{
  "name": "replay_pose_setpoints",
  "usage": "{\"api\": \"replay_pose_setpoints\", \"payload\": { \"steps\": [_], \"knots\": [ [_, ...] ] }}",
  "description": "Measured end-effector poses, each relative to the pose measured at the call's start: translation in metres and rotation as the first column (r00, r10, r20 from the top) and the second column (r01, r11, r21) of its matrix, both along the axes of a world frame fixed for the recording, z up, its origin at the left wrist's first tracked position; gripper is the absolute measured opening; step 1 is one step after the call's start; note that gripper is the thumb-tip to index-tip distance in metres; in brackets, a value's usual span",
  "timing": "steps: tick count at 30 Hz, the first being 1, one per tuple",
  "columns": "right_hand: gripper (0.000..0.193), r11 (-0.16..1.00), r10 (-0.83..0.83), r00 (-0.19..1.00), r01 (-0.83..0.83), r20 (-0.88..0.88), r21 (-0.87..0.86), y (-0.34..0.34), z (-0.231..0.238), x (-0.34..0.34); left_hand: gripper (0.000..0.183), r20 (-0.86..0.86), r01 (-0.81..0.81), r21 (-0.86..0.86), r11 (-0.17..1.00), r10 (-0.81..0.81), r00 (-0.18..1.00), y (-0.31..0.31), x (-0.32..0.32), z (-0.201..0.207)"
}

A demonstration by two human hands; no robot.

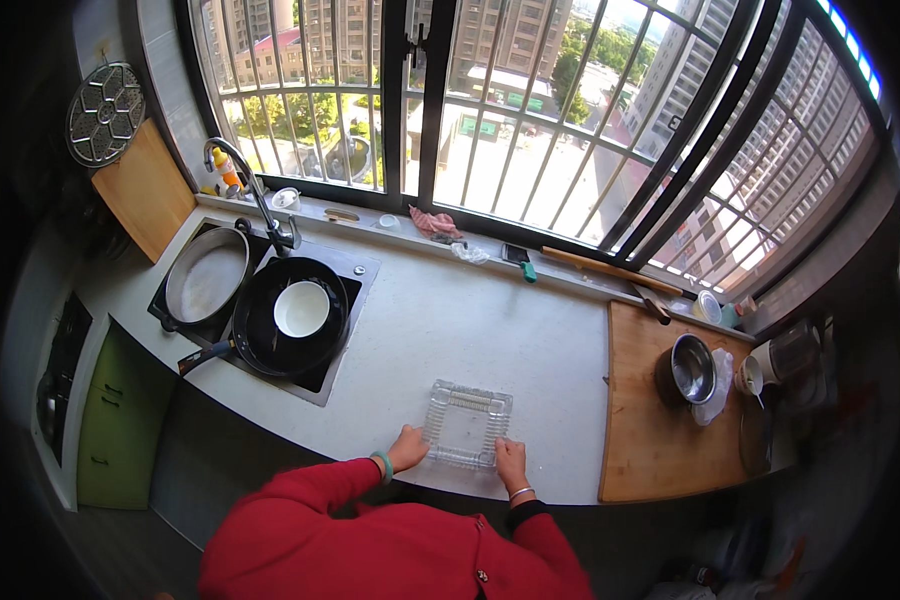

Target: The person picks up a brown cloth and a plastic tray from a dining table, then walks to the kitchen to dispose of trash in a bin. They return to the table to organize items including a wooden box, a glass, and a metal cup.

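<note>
A clear plastic clamshell box (467, 388) with ribbed sides lies on the white countertop (400, 330), close to its front edge. My left hand (407, 449), below a green bangle, is closed on the box's near left side. At the near right corner, my right hand (511, 464) grips the box too, with a silver bangle on the wrist. Both sets of fingers are curled against the plastic rim. Through the see-through box the counter shows, and I see no food in it.
Left, a black frying pan (260, 340) holding a white bowl (302, 309) and a large metal pan (207, 276) sit over the sink beneath a faucet (282, 232). Right, a wooden board (635, 420) carries a metal pot (692, 368). A cleaver (653, 305) lies near the barred window.
</note>
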State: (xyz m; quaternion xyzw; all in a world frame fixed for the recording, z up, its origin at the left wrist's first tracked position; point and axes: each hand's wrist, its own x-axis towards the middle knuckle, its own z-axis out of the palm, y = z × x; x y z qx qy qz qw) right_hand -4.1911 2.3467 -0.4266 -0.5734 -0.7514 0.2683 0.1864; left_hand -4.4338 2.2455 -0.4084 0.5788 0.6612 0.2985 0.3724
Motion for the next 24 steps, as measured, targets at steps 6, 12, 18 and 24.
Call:
{"api": "replay_pose_setpoints", "payload": {
  "steps": [6,12,18,24],
  "knots": [
    [0.025,0.873,-0.314,0.864,0.100,-0.393,-0.478,0.000,0.029,-0.003,0.030,0.028,-0.069,-0.030,0.997,0.070,0.997,-0.004,0.004,-0.018],
    [0.021,0.968,-0.176,0.891,0.080,-0.418,-0.237,-0.047,0.056,0.021,0.033,0.207,-0.089,-0.099,0.991,0.108,0.972,-0.033,0.000,0.023],
    [0.019,0.884,-0.100,0.895,-0.121,-0.435,-0.452,-0.146,0.093,0.051,0.030,0.550,0.509,-0.325,0.797,-0.278,0.787,-0.074,0.000,0.132],
    [0.017,0.924,-0.288,0.850,0.125,-0.441,-0.362,-0.191,0.115,0.077,0.034,0.605,0.720,-0.378,0.582,-0.433,0.668,-0.067,0.018,0.177]
  ]
}}
